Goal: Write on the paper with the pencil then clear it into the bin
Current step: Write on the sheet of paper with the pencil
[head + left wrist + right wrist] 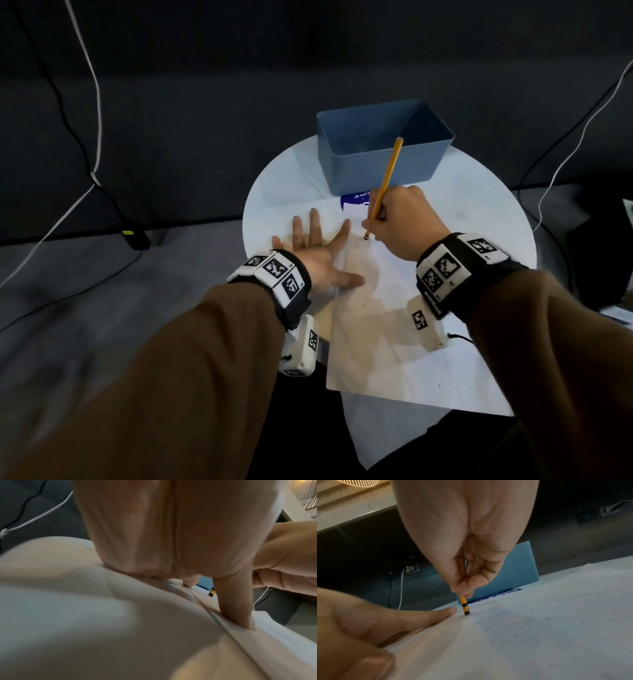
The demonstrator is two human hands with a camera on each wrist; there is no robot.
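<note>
Pencil [387, 181]: long, slim, yellow-orange shaft; the lower end carries black bands and a black blunt tip, seen plainly from the right wrist [464, 607]. That banded end touches the sheet near its 12 o'clock edge; the shaft leans up and away toward 12 o'clock, its free top end showing against the bin. Whether the touching end is lead or cap cannot be told.

Right hand [402, 224]: clenched around the pencil low on the shaft, thumb and fingers pinching it just above the bands.

Paper [404, 342]: white, plain sheet, lying flat on the table, its 6 o'clock end hanging past the table's rim. No written marks can be made out on it.

Left hand [317, 255]: released, flat, fingers spread and straight, palm down at 9 o'clock of the pencil tip. It straddles the sheet's left edge, thumb and forefinger pressing on the paper, the other fingers on the tabletop.

Bin [383, 147]: blue rectangular tub, open top, standing at 12 o'clock on the table, just beyond the paper.

Table [274, 192]: round, white top.

Card [354, 200]: blue and white, printed, lying at the bin's foot beside the right hand.

Both forearms wear brown sleeves and wristbands with black-and-white marker squares.
</note>
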